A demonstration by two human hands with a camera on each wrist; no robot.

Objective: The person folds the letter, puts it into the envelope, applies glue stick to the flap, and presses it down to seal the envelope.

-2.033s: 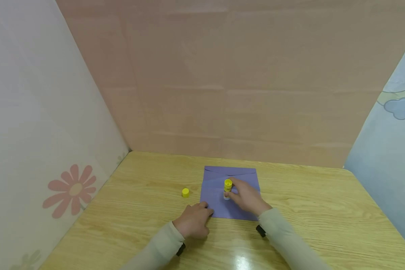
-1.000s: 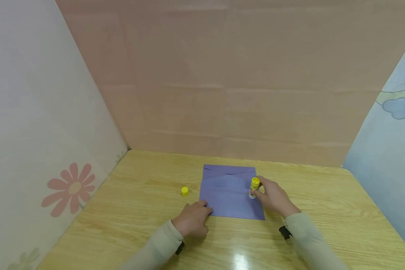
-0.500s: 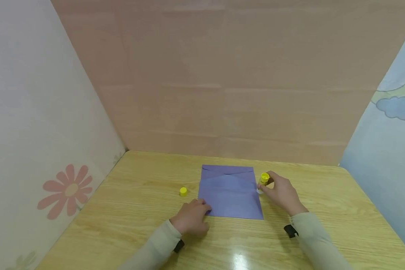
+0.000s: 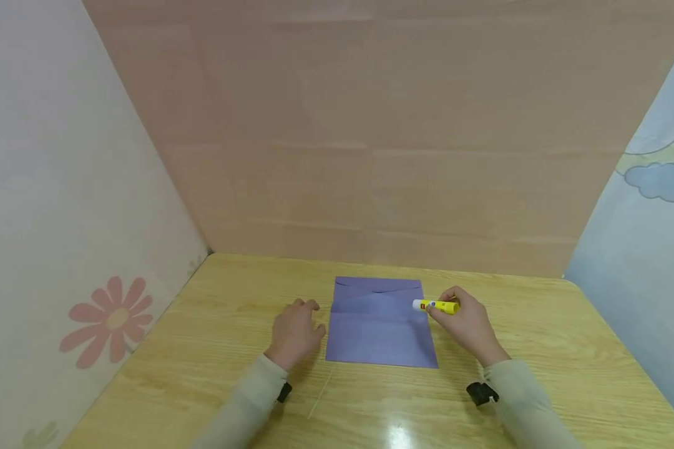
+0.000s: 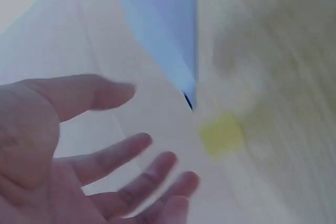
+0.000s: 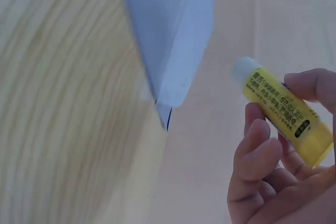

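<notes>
My right hand (image 4: 472,324) pinches a yellow glue stick (image 6: 286,108) between thumb and fingers, above the right edge of a purple envelope (image 4: 379,333). The stick lies nearly level in the head view, its uncapped white end pointing left. To the left of the envelope is my left hand (image 4: 294,333), its fingers apart and loosely bent, holding nothing. In the left wrist view, the blurred yellow cap (image 5: 221,134) sits on the table beyond those fingertips, with a gap between. The left hand hides the cap in the head view.
The wooden table (image 4: 539,349) extends to both sides of the envelope. A pinkish-brown panel (image 4: 371,156) stands behind it. A wall with a flower print (image 4: 118,319) rises at the left, and one with a cloud print (image 4: 658,182) at the right.
My right hand has moved rightward across the envelope, and the glue stick has tipped from upright to nearly level. My left hand has left the envelope's lower left corner and moved left and forward.
</notes>
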